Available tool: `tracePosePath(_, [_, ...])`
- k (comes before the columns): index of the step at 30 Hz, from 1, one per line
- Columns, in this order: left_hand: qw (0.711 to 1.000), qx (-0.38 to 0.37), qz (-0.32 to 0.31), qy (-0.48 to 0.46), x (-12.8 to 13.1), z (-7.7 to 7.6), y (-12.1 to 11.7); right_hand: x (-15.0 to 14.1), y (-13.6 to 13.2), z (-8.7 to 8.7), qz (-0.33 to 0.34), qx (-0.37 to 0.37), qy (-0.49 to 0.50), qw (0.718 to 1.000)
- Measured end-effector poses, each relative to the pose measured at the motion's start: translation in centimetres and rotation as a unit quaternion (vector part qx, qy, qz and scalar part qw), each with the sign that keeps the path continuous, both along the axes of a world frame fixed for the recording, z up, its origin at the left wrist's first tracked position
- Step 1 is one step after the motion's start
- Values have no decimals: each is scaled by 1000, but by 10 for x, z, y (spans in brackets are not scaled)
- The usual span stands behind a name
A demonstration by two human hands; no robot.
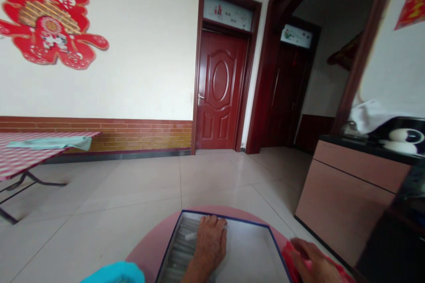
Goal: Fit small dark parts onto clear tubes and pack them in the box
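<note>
Resting left hand [210, 245], unclenched, inside blue-rimmed box [232, 220]; right hand [314, 261] apparently on red plastic [288, 256], can't tell grip.

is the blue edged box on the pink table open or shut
Open: no lid covers the blue-edged box, and the left hand reaches down inside it.

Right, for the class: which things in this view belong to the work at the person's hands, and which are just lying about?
At work: left hand, right hand, blue-rimmed box, rows of silvery tubes, red wrapping.
Lying about: red-checked table, pale green cloth, pink-fronted cabinet.
</note>
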State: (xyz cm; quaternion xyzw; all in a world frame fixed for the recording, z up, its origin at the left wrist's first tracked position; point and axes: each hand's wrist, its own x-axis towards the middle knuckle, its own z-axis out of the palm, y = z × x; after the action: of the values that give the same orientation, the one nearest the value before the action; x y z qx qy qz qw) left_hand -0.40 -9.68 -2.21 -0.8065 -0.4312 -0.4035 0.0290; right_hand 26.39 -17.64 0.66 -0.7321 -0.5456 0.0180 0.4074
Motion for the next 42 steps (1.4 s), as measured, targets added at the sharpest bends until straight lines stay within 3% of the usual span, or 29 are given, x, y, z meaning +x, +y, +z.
tracePosePath(5, [1000, 25, -7, -12, -1, 7, 0, -79, 35, 4, 175, -5, 143, 974])
tracePosePath(9, [997, 61, -11, -43, -1, 9, 1, -125, 62, -5, 246, -56, 217, 943])
tracePosePath(11, [996, 75, -8, -53, -1, 13, -1, -136, 70, -13, 271, -45, 246, 930])
tracePosePath(15, [995, 68, -14, -65, -1, 20, -4, -141, 72, -32, 242, 5, 252, 937])
tracePosePath(19, [993, 68, -43, -92, 1, 15, -2, -140, 68, -41, 213, 44, 204, 954])
tracePosePath(24, [983, 108, -48, -144, 4, 4, -1, -145, 63, -37, 222, 77, 159, 959])
tracePosePath(29, [979, 26, -68, -190, 4, 7, -3, -148, 59, -33, 281, 88, 127, 947])
tracePosePath(32, [976, 30, -54, -207, 3, 7, -1, -151, 57, -30, 311, 90, 122, 938])
tracePosePath(37, [974, 64, -41, -212, 1, 8, 2, -149, 58, -31, 280, 117, 79, 949])
tracePosePath(42, [955, -58, -26, -291, -2, 17, 3, -140, 63, -40, 246, 124, 6, 961])
